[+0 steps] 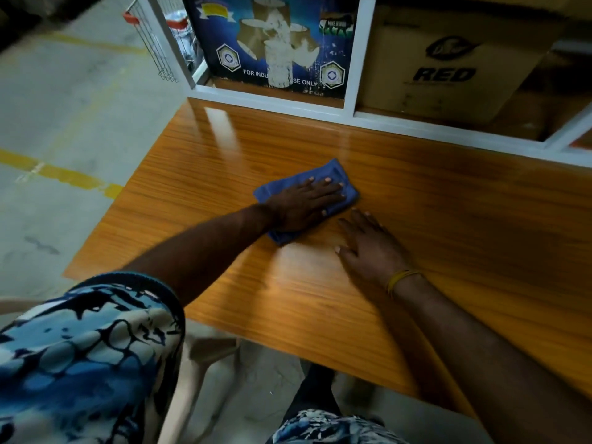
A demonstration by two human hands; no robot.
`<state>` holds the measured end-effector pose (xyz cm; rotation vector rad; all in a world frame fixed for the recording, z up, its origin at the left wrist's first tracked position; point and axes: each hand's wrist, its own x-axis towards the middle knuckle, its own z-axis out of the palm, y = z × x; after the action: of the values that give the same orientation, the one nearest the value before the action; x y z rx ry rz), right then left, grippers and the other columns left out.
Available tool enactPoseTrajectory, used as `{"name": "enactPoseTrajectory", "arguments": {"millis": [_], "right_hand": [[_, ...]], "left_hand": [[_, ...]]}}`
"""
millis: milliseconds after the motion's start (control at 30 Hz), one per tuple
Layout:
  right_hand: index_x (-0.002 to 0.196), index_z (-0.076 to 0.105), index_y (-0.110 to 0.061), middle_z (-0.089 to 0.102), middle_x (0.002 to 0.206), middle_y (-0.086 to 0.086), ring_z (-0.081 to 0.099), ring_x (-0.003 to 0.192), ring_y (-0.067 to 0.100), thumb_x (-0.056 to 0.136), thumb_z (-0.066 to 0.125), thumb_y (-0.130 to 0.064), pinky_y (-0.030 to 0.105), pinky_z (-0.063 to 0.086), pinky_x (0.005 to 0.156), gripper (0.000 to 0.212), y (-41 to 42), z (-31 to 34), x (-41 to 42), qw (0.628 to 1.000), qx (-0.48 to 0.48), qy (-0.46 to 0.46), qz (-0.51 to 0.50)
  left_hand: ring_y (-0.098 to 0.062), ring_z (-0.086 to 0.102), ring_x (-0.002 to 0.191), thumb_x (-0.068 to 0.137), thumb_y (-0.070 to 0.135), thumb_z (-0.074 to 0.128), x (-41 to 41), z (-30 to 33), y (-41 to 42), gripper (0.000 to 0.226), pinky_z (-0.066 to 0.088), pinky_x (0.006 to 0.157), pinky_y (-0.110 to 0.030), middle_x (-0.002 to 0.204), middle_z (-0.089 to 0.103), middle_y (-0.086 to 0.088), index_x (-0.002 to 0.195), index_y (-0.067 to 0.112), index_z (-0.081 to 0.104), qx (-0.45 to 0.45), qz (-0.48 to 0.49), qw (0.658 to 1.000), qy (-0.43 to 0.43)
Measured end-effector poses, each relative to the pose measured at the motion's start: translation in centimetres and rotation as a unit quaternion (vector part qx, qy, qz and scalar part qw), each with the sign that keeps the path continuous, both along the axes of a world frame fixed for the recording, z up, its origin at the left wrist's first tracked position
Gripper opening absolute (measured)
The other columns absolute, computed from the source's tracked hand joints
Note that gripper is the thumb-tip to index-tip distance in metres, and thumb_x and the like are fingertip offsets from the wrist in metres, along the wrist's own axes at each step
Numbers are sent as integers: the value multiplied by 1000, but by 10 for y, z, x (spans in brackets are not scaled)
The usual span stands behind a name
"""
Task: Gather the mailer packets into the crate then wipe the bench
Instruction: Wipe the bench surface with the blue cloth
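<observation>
A folded blue cloth [333, 174] lies on the orange wood-grain bench [464, 219] near its middle. My left hand [304, 203] presses flat on the cloth with straight fingers. My right hand [368, 248] rests flat on the bare bench just right of the cloth, a yellow band on its wrist. No mailer packets and no crate are in view.
A white shelf frame [349, 115] runs along the bench's far edge. It holds a blue printed box [275, 43] and a brown carton marked RED [448, 59]. A wire rack [153, 49] stands at the left over concrete floor [64, 107] with yellow lines.
</observation>
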<state>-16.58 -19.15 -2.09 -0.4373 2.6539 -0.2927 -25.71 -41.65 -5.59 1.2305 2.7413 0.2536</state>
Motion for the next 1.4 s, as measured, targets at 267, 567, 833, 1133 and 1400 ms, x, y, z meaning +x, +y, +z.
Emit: {"name": "enactPoseTrajectory", "arguments": {"millis": [267, 567, 833, 1133, 1400], "right_hand": [[157, 12, -30, -3, 166, 2, -1, 152, 24, 99, 43, -51, 40, 8, 121, 69, 35, 5, 75, 1000, -17, 23, 3], [157, 15, -31, -1, 166, -1, 1, 153, 22, 100, 42, -50, 36, 4, 121, 66, 71, 5, 141, 997, -62, 39, -4], [156, 18, -35, 4, 166, -1, 5, 152, 22, 99, 39, -53, 41, 8, 121, 63, 101, 0, 148, 996, -47, 65, -44], [155, 16, -37, 0, 166, -3, 2, 153, 24, 99, 37, -56, 43, 6, 121, 63, 117, -6, 101, 995, -24, 56, -73], [155, 9, -41, -4, 166, -6, -2, 152, 22, 99, 33, -57, 44, 3, 122, 63, 124, -9, 41, 996, -14, 44, -82]], "left_hand": [[-22, 1, 153, 104, 45, 22, 119, -3, 1, 58, -1, 124, -42, 165, 14, -4, 157, 20, 22, 5, 19, 1000, -9], [-21, 1, 153, 100, 47, 12, 233, -2, 71, 62, 2, 124, -44, 166, 9, -1, 158, 23, 17, 19, 233, 972, -6], [-28, 4, 153, 104, 35, 22, 242, -6, 163, 56, 3, 122, -48, 166, 10, -7, 158, 17, 18, 55, 545, 837, 10], [-32, 14, 151, 104, 34, 31, 155, -6, 193, 56, 11, 120, -53, 163, 20, -13, 155, 11, 26, 79, 633, 769, 23], [-34, 12, 151, 105, 33, 28, 52, -12, 194, 55, 7, 120, -54, 163, 17, -14, 156, 10, 24, 81, 651, 754, 26]]}}
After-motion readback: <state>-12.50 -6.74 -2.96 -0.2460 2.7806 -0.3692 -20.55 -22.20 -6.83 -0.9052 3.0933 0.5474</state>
